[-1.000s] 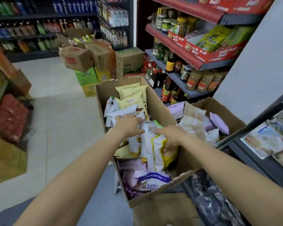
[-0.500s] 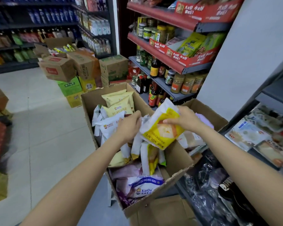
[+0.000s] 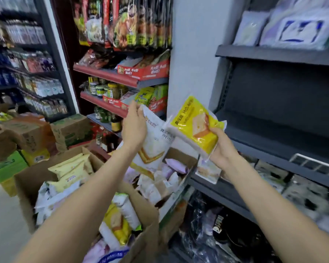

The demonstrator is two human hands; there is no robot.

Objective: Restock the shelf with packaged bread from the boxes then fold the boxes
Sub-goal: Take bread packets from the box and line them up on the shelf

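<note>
My left hand grips a white bread packet by its top edge, raised above the boxes. My right hand holds a yellow bread packet from below, level with the dark grey shelf on the right, which is bare at this height. Below my arms stands an open cardboard box full of cream, white, yellow and purple bread packets. A second open box behind it holds purple and white packets.
Dark shelves on the right carry white and blue packets above and clear-wrapped goods below. A red shelf unit with jars and snacks stands behind the boxes. Stacked brown and green cartons sit on the floor at left.
Both hands have lifted out of the box, each with a bread packet, and moved up and right toward the grey shelf. The left hand now holds a white packet. My view has risen.
</note>
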